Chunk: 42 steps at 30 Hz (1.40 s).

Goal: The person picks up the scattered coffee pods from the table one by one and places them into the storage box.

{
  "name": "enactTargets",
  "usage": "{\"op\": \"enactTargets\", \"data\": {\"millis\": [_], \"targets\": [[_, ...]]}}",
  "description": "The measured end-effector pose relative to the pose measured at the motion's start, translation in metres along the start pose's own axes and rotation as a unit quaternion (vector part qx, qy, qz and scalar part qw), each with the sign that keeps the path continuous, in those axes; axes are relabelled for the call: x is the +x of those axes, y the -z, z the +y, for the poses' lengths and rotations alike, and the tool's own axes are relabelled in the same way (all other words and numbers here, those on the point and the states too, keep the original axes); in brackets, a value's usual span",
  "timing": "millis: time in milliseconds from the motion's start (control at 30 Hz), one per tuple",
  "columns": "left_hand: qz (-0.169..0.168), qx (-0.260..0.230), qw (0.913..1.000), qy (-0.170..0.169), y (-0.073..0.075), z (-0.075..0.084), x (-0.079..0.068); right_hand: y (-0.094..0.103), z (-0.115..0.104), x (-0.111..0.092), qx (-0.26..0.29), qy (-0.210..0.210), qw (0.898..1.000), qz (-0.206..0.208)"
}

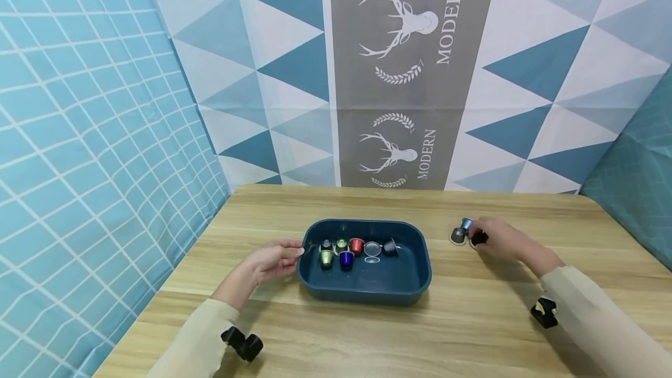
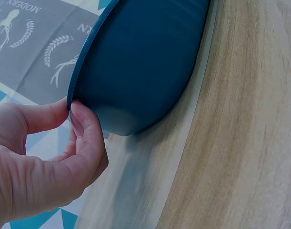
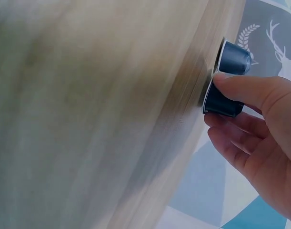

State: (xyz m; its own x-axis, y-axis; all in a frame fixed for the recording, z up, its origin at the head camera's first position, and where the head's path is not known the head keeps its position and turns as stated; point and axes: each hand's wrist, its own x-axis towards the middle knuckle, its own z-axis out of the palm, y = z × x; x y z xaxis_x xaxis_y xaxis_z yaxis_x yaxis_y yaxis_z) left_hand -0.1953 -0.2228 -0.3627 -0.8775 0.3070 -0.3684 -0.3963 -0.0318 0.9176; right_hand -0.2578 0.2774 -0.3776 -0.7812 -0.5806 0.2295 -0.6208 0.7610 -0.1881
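My left hand (image 1: pixel 274 260) pinches the left rim of a dark blue rectangular tray (image 1: pixel 362 295) between thumb and fingers. In the left wrist view, the thumb lies over the rim (image 2: pixel 75 88) with the curled fingers against the wall. Away to the right of the tray, my right hand (image 1: pixel 504 241) grips a black coffee capsule (image 3: pixel 222 99) with its flanged side down at the table. Close beside it are a light blue capsule (image 1: pixel 466 224) and a dark grey capsule (image 1: pixel 458 234). The right wrist view has one neighbouring capsule (image 3: pixel 234 58) touching or nearly touching the held one.
Several capsules lie in the tray: a red one (image 1: pixel 356 245), a dark blue one (image 1: pixel 346 259), a light green one (image 1: pixel 326 259) and a grey one (image 1: pixel 390 247) among them. The wooden table (image 1: pixel 336 337) meets a patterned cloth (image 1: pixel 399 74) behind and a blue checked cloth (image 1: pixel 79 133) at left.
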Motion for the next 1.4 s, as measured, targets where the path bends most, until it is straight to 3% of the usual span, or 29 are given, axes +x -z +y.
{"op": "enactTargets", "data": {"millis": [200,567,1400], "targets": [[-0.004,0.002,1.0000,-0.001,0.000,-0.001,-0.001,0.001,-0.004,-0.005,0.008,-0.008,1.000,0.016],[0.008,0.013,0.9999,-0.001,0.001,0.001,0.000,0.006,-0.010,-0.010,-0.019,0.040,0.997,0.069],[0.008,0.015,0.9998,-0.003,0.000,0.002,-0.002,0.013,-0.035,-0.016,-0.046,0.066,0.993,0.085]]}}
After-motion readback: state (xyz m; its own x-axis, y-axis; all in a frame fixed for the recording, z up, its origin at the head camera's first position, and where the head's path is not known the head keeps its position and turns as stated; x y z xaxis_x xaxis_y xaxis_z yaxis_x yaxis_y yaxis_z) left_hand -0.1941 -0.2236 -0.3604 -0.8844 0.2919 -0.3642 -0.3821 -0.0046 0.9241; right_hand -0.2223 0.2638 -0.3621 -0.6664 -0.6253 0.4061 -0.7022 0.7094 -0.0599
